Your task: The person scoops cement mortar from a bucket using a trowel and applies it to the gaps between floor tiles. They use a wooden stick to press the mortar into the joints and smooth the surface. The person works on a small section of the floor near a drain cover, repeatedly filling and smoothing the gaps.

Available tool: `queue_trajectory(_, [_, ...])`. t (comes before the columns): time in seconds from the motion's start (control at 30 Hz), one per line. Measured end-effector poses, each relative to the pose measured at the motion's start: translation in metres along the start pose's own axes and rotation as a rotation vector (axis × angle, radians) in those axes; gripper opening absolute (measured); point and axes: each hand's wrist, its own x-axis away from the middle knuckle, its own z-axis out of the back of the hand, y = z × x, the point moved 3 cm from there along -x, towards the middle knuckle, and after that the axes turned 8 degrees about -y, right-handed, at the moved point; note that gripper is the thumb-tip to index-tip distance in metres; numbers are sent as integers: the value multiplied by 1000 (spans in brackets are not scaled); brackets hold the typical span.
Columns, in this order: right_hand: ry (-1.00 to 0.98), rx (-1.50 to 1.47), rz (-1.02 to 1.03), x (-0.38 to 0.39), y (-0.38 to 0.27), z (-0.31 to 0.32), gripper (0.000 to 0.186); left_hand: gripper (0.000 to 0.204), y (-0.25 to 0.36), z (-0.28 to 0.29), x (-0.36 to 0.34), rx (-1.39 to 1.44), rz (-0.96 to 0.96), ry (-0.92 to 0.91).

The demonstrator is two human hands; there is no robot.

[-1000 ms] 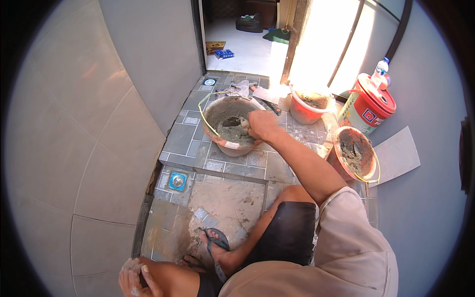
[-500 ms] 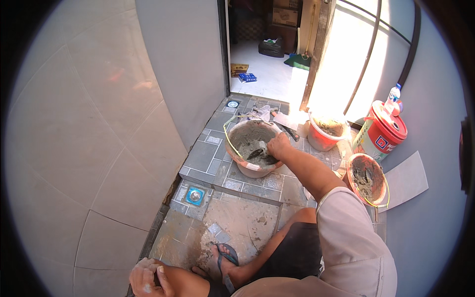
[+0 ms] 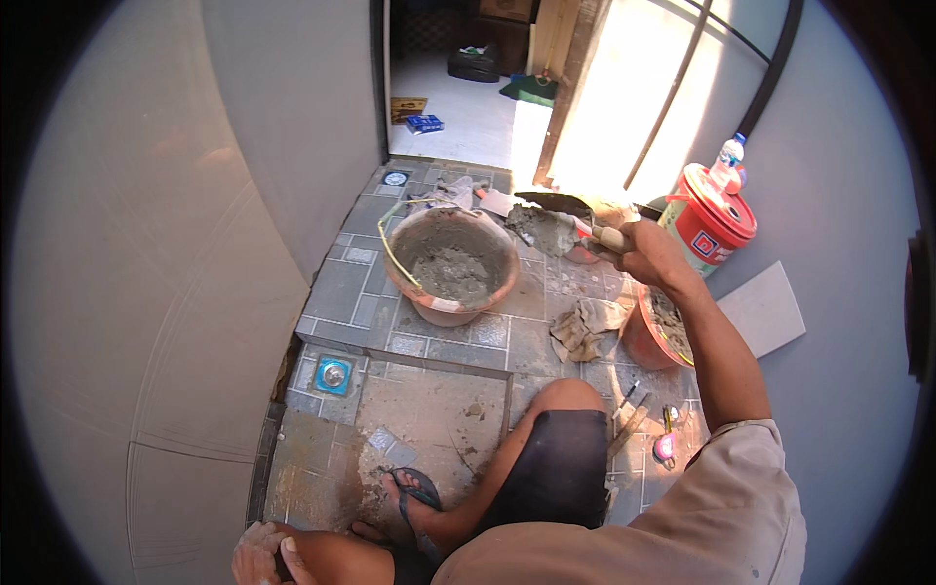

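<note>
My right hand (image 3: 648,255) grips the wooden handle of a trowel (image 3: 558,203), raised over the floor to the right of a large bucket (image 3: 447,304). A thick lump of wet grey mortar (image 3: 538,230) clings to the blade. More mortar lies inside that bucket, whose yellowish handle leans to its left side. My left hand (image 3: 265,554) rests on my bent left knee at the lower left, dusty, with thumb and fingers apart and nothing seen in it. Partly covered by my right arm is another mortar bucket (image 3: 643,341).
A red-lidded paint pail (image 3: 704,232) carries a plastic bottle (image 3: 728,154). Beside it a pale tile (image 3: 765,310) leans on the wall. Crumpled cloth (image 3: 587,330), a pink tape measure (image 3: 665,448) and a blue-edged floor drain (image 3: 333,374) lie around. A tiled step edge (image 3: 429,361) crosses before me.
My right hand has come up out of the large bucket and moved right, bringing the trowel with mortar on it. The view has turned rightward. My left hand stays on the knee.
</note>
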Motion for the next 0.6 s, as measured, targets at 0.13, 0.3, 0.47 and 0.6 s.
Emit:
queue_trajectory(0.13, [62, 3, -323, 75, 81, 16, 30, 25, -13, -1, 4, 6, 127, -110])
queue_trajectory(0.3, [48, 98, -661, 159, 193, -10, 25, 35, -16, -14, 3, 9, 222, -280])
queue_trajectory(0.47, [101, 110, -781, 171, 242, -72, 35, 39, 13, -8, -15, 87, 298, -351])
queue_trajectory(0.6, [154, -114, -649, 137, 201, -91, 45, 19, -19, -19, 0, 187, 138, -218])
